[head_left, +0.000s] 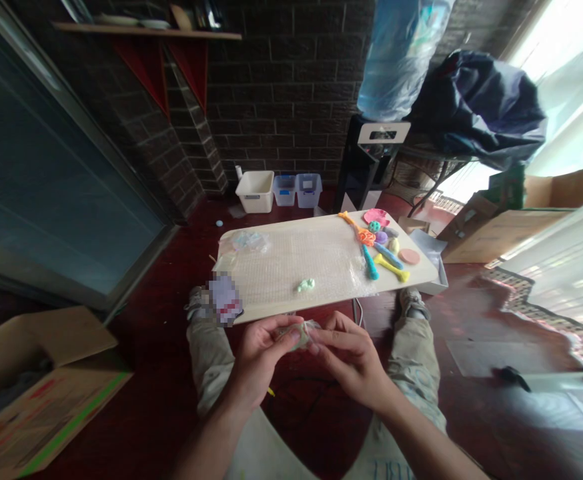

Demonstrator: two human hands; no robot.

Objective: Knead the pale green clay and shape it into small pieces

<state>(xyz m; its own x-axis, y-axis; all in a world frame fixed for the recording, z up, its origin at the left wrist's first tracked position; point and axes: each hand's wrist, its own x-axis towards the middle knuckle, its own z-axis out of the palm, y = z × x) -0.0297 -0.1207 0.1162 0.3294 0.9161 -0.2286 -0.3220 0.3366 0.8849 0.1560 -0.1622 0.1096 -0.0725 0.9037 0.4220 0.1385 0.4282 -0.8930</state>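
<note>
My left hand point(261, 353) and my right hand point(349, 353) meet just in front of the board's near edge. Both pinch a small pale green lump in a clear plastic wrap point(301, 333) between them. A cream board point(271, 293) covered with a clear sheet rests across my legs. On it lies a small light green clay piece point(305, 285). At the board's right end sit several coloured clay shapes and plastic tools point(381, 247). A crumpled clear bag point(249, 241) lies at its far left corner.
An open cardboard box point(36, 387) stands on the floor at left. More cardboard boxes point(511, 213) are at right. White and clear plastic tubs point(281, 190) line the brick wall, beside a water dispenser point(371, 160). A dark bag point(481, 107) rests on a table.
</note>
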